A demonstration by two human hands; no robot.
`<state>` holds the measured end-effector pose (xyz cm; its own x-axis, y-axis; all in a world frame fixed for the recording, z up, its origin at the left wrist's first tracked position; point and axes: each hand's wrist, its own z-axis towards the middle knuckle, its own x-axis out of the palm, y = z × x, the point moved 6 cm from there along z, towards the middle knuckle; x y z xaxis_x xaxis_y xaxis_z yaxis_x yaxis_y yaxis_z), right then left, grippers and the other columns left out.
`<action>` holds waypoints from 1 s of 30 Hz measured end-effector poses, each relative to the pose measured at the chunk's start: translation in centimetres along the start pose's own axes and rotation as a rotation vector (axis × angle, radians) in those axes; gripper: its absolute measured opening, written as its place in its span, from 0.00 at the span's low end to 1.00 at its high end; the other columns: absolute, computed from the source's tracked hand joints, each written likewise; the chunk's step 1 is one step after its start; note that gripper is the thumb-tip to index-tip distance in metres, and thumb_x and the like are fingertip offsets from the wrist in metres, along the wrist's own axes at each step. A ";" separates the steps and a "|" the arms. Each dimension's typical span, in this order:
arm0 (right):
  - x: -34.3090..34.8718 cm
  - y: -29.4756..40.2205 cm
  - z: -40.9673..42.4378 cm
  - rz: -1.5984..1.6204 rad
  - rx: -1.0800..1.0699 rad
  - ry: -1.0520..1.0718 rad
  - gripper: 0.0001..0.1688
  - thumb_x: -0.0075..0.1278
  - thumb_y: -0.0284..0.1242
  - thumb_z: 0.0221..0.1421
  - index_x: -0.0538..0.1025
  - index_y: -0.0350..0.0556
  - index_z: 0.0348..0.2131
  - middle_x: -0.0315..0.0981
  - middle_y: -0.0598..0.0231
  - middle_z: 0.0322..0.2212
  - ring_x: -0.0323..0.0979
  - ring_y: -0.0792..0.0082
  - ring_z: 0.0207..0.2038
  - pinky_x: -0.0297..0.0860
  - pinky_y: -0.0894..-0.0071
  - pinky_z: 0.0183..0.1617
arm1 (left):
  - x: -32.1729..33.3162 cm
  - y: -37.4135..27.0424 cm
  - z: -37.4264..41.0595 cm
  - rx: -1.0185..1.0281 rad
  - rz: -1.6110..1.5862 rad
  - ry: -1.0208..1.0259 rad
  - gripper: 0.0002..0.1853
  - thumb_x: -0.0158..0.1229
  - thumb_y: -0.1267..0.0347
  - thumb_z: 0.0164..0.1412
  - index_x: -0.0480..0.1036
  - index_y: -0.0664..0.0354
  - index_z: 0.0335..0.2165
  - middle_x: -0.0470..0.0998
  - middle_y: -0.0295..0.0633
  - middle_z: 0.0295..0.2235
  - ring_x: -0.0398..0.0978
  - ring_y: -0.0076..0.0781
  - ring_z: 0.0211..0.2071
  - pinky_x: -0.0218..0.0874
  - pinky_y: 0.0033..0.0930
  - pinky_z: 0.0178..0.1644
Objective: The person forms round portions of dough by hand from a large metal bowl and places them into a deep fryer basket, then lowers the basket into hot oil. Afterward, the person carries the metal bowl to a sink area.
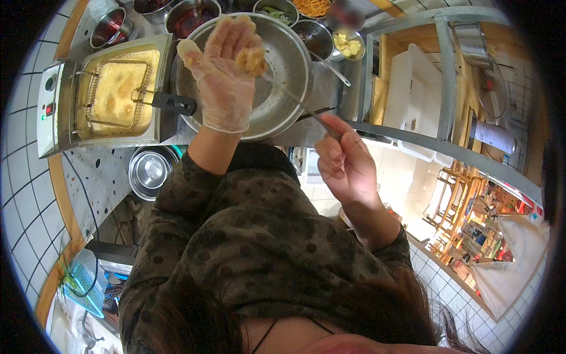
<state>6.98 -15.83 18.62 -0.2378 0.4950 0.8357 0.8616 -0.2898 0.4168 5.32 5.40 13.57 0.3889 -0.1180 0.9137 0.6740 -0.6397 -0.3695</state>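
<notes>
My left hand (230, 84), in a clear plastic glove smeared with food, is raised palm up over a large steel basin (283, 48). A lump of yellowish-brown batter or minced mixture (251, 61) lies at its palm edge and fingers. My bare right hand (347, 159) grips the handle of a metal utensil (314, 116), probably a spoon, whose far end reaches the lump and is blurred. To the left, a deep fryer (163, 88) holds bubbling oil and a wire basket (143, 66) with several pale round pieces under the foam.
Bowls of dark red sauce (192, 20), green slices (276, 13), orange shreds (311, 6) and yellow slices (348, 45) line the back. The fryer basket's black handle (174, 103) juts toward the basin. A spoon (331, 70) and chopsticks (316, 113) lie right of it. A metal shelf frame (444, 79) stands at right.
</notes>
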 end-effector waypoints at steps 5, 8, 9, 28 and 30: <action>1.5 0.9 0.5 -1.297 -0.594 0.087 0.23 0.46 0.18 0.50 0.68 0.39 0.48 0.68 0.62 0.22 0.66 0.71 0.23 0.64 0.76 0.25 | 1.1 1.4 -1.3 -0.302 -0.356 -0.090 0.43 0.36 0.39 0.56 0.57 0.71 0.51 0.60 0.60 0.52 0.59 0.52 0.54 0.50 0.51 0.59; 2.0 -0.9 0.5 -1.851 -0.999 0.372 0.27 0.54 0.18 0.38 0.72 0.38 0.44 0.69 0.63 0.22 0.67 0.65 0.23 0.64 0.71 0.25 | 1.9 1.3 -1.5 -0.357 -0.457 -0.053 0.42 0.37 0.41 0.57 0.56 0.72 0.51 0.59 0.61 0.53 0.57 0.54 0.55 0.47 0.52 0.60; 2.0 -1.0 0.2 -1.846 -1.006 0.376 0.26 0.54 0.18 0.39 0.72 0.37 0.43 0.69 0.63 0.22 0.67 0.65 0.23 0.65 0.70 0.26 | 2.0 1.2 -1.3 -0.367 -0.498 -0.022 0.42 0.37 0.41 0.58 0.56 0.73 0.51 0.58 0.61 0.53 0.56 0.54 0.56 0.47 0.52 0.61; 1.0 6.2 2.3 -1.395 -0.322 0.302 0.18 0.38 0.18 0.54 0.72 0.37 0.45 0.70 0.65 0.23 0.64 0.80 0.22 0.62 0.83 0.25 | 4.4 -0.5 -3.4 -0.611 -0.317 0.224 0.41 0.31 0.45 0.61 0.43 0.69 0.57 0.47 0.59 0.59 0.44 0.51 0.61 0.36 0.54 0.63; -1.1 4.9 2.3 -1.095 -0.184 0.204 0.18 0.36 0.19 0.56 0.70 0.37 0.46 0.69 0.65 0.22 0.61 0.80 0.20 0.60 0.83 0.23 | 2.7 -0.2 -2.6 -0.560 -0.263 0.130 0.40 0.30 0.45 0.61 0.43 0.69 0.57 0.49 0.58 0.58 0.47 0.51 0.60 0.39 0.53 0.63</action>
<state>12.47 -15.89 18.95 -0.9080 0.4182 0.0233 0.0686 0.0935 0.9933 4.59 3.22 16.50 0.1523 0.0285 0.9879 0.2921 -0.9562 -0.0175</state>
